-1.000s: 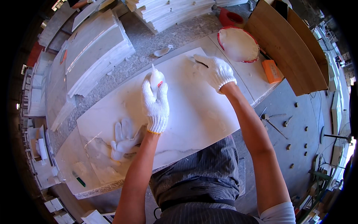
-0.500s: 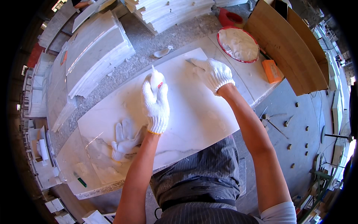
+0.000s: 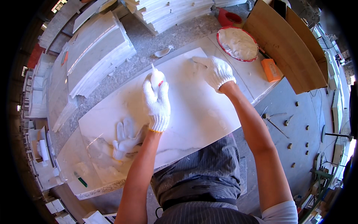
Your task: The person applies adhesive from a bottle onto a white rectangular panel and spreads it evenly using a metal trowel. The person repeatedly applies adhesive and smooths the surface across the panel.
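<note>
1. The left hand [image 3: 157, 104], in a white knit glove, is clamping around a white squeeze bottle [image 3: 156, 77], fingers and thumb closing on its body.
2. The bottle is sitting over the pale stone slab [image 3: 190, 112], near the middle of the far edge, its thin nozzle pointing away from the person.
3. The right hand [image 3: 219, 72], also gloved, is reaching over the slab beside its far right corner, fingers pointing left; I cannot tell whether they are pinching something or pressing the stone.
4. A loose white glove [image 3: 125, 145] is lying toward the slab's left end, partly hiding behind the left forearm [image 3: 140, 170].
5. The slab is resting on a stone worktop [image 3: 71, 156]; a green-handled tool [image 3: 82, 182] is lying by the worktop's near left corner.
6. Toward the worktop's far right corner, a red-rimmed round container [image 3: 246, 60] is holding white paste [image 3: 238, 43].
7. An orange block-shaped object [image 3: 272, 70] is standing near the right edge, just beside a brown cardboard box [image 3: 287, 46].
</note>
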A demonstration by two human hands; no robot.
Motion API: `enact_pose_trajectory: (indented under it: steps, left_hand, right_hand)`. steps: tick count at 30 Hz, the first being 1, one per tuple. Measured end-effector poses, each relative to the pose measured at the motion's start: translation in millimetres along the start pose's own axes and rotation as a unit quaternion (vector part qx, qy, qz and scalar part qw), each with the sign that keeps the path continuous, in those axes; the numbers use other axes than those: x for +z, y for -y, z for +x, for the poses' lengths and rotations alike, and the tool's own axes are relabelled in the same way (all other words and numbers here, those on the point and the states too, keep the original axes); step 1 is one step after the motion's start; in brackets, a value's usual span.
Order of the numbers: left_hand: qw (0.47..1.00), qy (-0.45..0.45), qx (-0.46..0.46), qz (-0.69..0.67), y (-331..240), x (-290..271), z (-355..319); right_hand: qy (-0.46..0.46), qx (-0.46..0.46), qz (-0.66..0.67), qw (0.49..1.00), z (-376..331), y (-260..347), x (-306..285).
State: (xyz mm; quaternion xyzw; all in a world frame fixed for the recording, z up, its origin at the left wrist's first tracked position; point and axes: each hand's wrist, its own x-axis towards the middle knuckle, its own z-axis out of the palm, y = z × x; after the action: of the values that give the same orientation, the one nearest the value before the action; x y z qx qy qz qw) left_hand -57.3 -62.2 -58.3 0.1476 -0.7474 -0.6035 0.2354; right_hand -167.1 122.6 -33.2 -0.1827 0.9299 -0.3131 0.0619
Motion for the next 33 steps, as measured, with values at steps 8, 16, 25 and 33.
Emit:
enact_pose_trajectory:
  steps: [8,16,25,33]
  left_hand:
    - [1.000,-0.007,0.003,0.011,1.6,0.3,-0.4]
    - [1.000,0.000,0.031,-0.006,5.4,1.3,-0.2]
    - [1.000,0.006,0.020,-0.011,7.0,1.0,-0.9]
    - [0.971,0.050,0.217,0.087,27.4,12.7,37.9]
  right_hand:
    - [0.080,0.009,-0.110,0.991,6.7,9.6,-4.2]
    - [-0.063,-0.068,-0.095,0.991,9.0,-2.1,3.9]
    - [0.026,-0.019,-0.060,0.998,-10.7,6.1,-9.5]
    - [-0.149,-0.029,0.050,0.987,-70.8,-26.2,12.0]
